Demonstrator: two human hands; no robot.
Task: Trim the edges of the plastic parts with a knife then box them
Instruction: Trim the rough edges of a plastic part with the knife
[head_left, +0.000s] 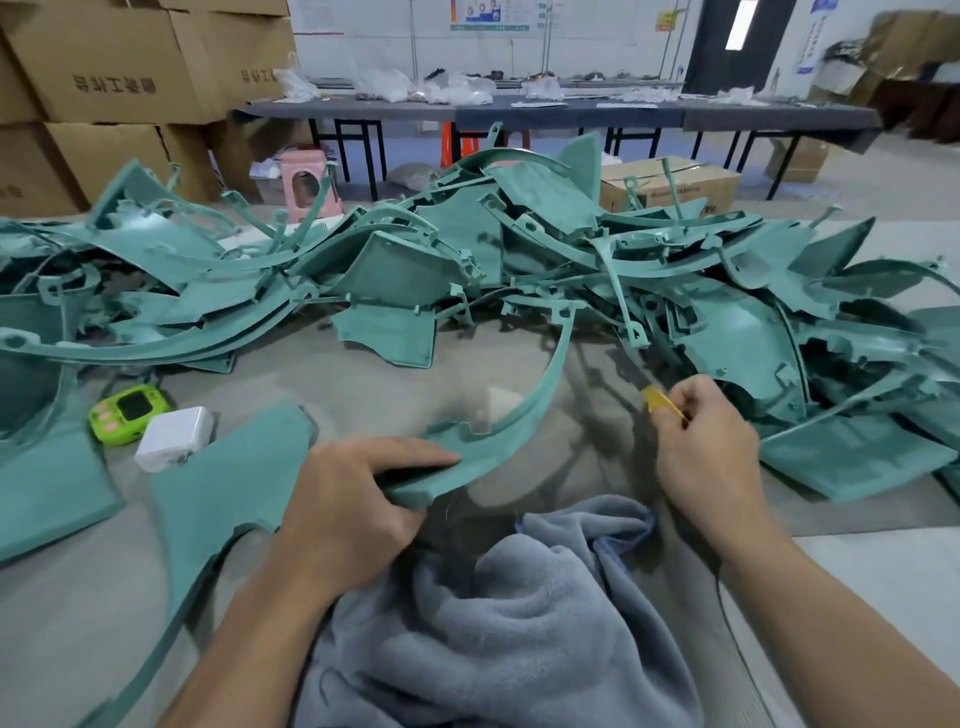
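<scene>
My left hand (353, 499) grips the broad near end of a long curved teal plastic part (524, 415), which arcs up and away toward the heap. My right hand (706, 447) holds a yellow-handled knife (660, 402), its blade pointing up and left, a little to the right of the curved part and apart from it. A large heap of teal plastic parts (467, 260) fills the table behind. Another flat teal part (223, 488) lies to the left of my left hand.
A grey towel (519, 613) lies bunched on my lap at the table's near edge. A green gadget (130, 413) and a white charger block (174, 436) sit at left. Cardboard boxes (104, 78) stand stacked at back left, another box (670, 184) behind the heap.
</scene>
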